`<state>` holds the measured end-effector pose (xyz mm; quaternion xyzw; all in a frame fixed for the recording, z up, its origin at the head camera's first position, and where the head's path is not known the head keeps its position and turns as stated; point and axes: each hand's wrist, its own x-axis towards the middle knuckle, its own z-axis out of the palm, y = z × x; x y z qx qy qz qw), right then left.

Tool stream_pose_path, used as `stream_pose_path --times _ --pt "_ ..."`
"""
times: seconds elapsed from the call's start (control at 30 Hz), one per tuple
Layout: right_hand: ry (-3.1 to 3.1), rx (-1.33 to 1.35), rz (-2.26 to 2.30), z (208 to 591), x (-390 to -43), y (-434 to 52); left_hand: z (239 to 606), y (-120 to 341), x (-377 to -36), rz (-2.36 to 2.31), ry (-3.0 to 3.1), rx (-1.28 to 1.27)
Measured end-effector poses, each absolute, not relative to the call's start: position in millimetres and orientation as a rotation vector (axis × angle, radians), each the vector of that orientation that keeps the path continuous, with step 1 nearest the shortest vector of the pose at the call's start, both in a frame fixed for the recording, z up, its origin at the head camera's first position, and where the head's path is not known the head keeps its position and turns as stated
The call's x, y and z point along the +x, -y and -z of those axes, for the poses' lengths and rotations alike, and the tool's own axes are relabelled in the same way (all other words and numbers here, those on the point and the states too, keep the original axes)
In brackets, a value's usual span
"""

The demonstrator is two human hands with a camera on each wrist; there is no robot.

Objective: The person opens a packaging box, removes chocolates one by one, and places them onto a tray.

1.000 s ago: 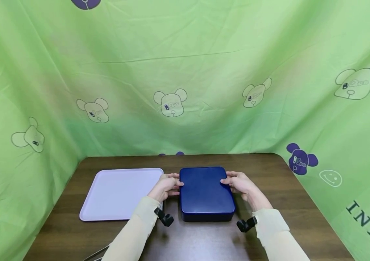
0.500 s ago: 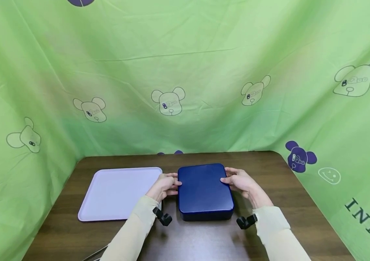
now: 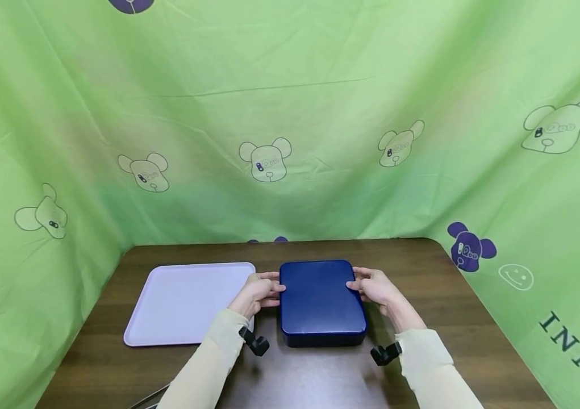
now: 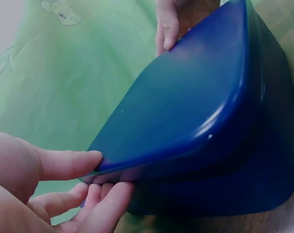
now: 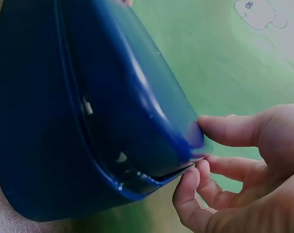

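Dark blue plastic: a lidded box [image 3: 322,303] sits on the brown table [image 3: 448,318], straight between the two hands, its long axis running away from the person. Head view: left hand [image 3: 258,294] is at the box's left edge, right hand [image 3: 378,288] at its right edge, both toward the far half and about equally near. A pale lilac tray [image 3: 187,304] lies just beside the left hand, on its outer side.

Left wrist view: the lid [image 4: 186,107] lies ahead of the left fingers [image 4: 69,164]; thumb rests on the lid's rim, the other fingers curl in under the rim. The lid edge is pinched.

Right wrist view: the same on the other side. Right thumb on top of the lid corner [image 5: 186,141], right fingers [image 5: 190,191] curled below the rim, clamped on it. A thin gap shows between lid and base here; possibly the lid is lifting, though the angle is poor.
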<state>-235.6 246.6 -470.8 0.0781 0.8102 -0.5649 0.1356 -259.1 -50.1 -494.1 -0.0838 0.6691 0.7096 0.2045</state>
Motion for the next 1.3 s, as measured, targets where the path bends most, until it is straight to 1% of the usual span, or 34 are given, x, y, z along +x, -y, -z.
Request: stream_pose_path --times 0.37,0.6,0.77,1.0,1.3 --pt "-2.316 0.259 1.730 469.4 -231.4 -245.9 491.6 50.0 -253.0 -1.984 -1.888 -0.233" --pt "-2.304 0.278 1.781 469.8 -229.9 -245.2 497.7 53.5 -254.6 -2.019 -1.829 -0.255" --pt "-2.247 0.285 1.869 463.3 -228.4 -242.9 499.9 55.6 -256.3 -2.037 -1.775 -0.282" --pt "-2.199 0.266 1.980 453.4 -230.1 -241.6 492.9 56.2 -257.1 -2.055 -1.746 -0.269" --pt "-2.252 0.226 1.968 457.9 -224.6 -243.0 488.4 58.9 -252.2 -2.092 -1.736 -0.276"
